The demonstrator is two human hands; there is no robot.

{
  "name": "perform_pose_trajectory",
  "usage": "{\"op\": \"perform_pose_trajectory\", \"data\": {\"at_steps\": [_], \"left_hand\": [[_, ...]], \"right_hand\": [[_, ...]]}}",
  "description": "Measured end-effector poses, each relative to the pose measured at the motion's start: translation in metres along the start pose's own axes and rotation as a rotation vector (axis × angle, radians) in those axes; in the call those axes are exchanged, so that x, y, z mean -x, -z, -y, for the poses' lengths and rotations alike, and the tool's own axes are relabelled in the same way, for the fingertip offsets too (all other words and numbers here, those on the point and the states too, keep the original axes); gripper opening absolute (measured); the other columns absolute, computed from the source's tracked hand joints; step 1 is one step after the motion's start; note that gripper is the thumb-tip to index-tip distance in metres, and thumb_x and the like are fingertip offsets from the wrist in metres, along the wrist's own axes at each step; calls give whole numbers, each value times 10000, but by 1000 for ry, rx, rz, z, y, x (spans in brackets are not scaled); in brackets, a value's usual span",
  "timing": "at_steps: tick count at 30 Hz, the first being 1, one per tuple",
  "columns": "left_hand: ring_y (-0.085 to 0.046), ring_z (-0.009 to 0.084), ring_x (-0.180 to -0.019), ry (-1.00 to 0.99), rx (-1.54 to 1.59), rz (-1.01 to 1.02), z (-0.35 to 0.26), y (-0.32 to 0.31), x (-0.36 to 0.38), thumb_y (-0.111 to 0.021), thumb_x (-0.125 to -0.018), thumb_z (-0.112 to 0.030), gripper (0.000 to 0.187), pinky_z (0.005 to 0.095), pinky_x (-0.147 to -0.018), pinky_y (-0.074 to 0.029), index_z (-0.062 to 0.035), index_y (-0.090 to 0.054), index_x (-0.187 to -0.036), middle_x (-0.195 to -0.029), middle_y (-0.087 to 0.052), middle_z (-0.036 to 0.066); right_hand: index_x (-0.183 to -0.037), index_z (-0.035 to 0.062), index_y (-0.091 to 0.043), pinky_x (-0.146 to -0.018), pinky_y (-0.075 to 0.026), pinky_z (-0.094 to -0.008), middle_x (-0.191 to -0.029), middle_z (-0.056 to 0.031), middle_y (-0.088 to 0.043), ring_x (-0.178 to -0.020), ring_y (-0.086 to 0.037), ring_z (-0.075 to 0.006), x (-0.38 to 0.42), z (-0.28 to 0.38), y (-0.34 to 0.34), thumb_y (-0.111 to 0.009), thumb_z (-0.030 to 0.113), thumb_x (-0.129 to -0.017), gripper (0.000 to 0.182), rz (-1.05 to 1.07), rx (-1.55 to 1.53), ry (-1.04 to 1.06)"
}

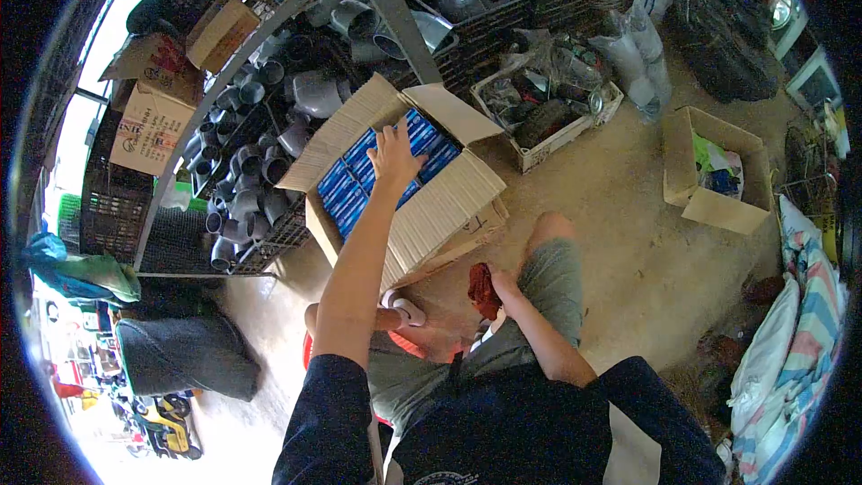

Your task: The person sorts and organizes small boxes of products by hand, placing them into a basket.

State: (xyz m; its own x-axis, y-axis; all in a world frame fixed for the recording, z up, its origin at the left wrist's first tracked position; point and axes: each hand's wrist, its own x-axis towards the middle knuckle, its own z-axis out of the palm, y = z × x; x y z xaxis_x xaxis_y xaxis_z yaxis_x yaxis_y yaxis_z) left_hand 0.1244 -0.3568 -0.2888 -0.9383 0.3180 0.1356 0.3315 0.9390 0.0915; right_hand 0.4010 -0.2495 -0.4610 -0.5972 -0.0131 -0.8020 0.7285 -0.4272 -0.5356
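Note:
An open cardboard box [449,216] stands before me with its flaps folded out. Rows of small blue packets [341,196] are packed inside it. My left hand [395,162] reaches over the packets with fingers apart, its fingertips at their top edges; whether they press on one I cannot make out. Beside my right thigh, my right hand [506,293] is closed around a crumpled dark red cloth [483,291]. Part of that cloth is hidden by the fingers.
Grey pipe fittings [247,162] fill crates on a metal rack [391,13] at the left and back. A pale crate [557,130] of mixed items sits behind the box. Another cardboard box [718,171] and a striped sack [790,341] lie to the right.

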Motion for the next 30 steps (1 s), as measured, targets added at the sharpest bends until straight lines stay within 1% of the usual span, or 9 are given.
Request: {"op": "perform_pose_trajectory", "data": {"at_steps": [1, 4, 9, 12, 15, 18, 25, 27, 30], "left_hand": [[-424, 350, -1256, 23, 61, 72, 5, -5, -3, -876, -672, -307, 850, 630, -949, -365, -130, -427, -1371, -1331, -426, 136], [-383, 358, -1305, -27, 69, -73, 15, -16, -9, -888, -649, -324, 891, 632, -967, -341, -148, -408, -1378, -1379, -388, 142], [-455, 381, -1266, -11, -72, 108, -2, -1, -19, -894, -614, -299, 963, 627, -994, -337, -110, -355, -1389, -1349, -478, 178], [-462, 377, -1257, -106, -109, -42, -3, 9, -19, -885, -612, -322, 974, 626, -987, -341, -105, -354, -1399, -1329, -493, 184], [-447, 375, -1266, -16, -29, -40, 7, 51, -7, -846, -638, -334, 945, 640, -1003, -324, -100, -364, -1416, -1312, -494, 186], [-439, 373, -1273, 87, 44, -128, 28, 99, 27, -835, -656, -340, 934, 616, -1023, -328, -94, -363, -1424, -1303, -492, 190], [-445, 409, -1246, 40, 224, -7, 98, 99, 128, -835, -691, -303, 884, 466, -1047, -381, -71, -367, -1404, -1296, -470, 232], [-455, 405, -1238, 80, 329, 25, 113, 80, 140, -840, -679, -316, 865, 478, -1054, -372, -65, -385, -1370, -1297, -486, 226], [-456, 402, -1238, 68, 298, -17, 124, 65, 143, -841, -678, -326, 812, 482, -1051, -370, -80, -434, -1337, -1317, -477, 201]], "right_hand": [[-1046, 34, -663, -690, -523, -370, -864, -120, -689, -781, -663, -231, -17, -14, 2, -387, 422, -1015, 477, -10, 31, 60], [-1048, 16, -655, -692, -523, -390, -889, -141, -686, -775, -660, -257, -37, -30, -1, -388, 430, -1011, 494, -66, 141, 182], [-1097, 0, -637, -769, -515, -405, -947, -167, -678, -829, -655, -280, 12, 7, -7, -375, 430, -1013, 510, -32, 145, 153], [-1147, 31, -635, -825, -504, -411, -1007, -175, -684, -905, -657, -301, 7, 3, -7, -369, 422, -1020, 489, -102, 182, 56], [-1177, 56, -632, -838, -498, -431, -1096, -205, -675, -979, -653, -343, -35, -38, -3, -366, 431, -1024, 485, -371, 446, 361], [-1208, 68, -620, -860, -484, -455, -1164, -243, -647, -1056, -629, -380, -37, -33, 8, -355, 449, -1024, 500, -157, 636, 402], [-1157, 7, -625, -837, -497, -451, -1025, -299, -664, -913, -661, -412, -45, -37, 1, -363, 490, -998, 572, -167, 702, 338], [-1123, -3, -636, -835, -497, -454, -993, -278, -672, -905, -665, -402, -79, -64, 5, -379, 486, -993, 568, -115, 485, 244], [-1070, -11, -644, -831, -506, -439, -956, -238, -677, -919, -670, -364, -69, -59, 2, -407, 483, -987, 555, -195, 517, 252]]}}
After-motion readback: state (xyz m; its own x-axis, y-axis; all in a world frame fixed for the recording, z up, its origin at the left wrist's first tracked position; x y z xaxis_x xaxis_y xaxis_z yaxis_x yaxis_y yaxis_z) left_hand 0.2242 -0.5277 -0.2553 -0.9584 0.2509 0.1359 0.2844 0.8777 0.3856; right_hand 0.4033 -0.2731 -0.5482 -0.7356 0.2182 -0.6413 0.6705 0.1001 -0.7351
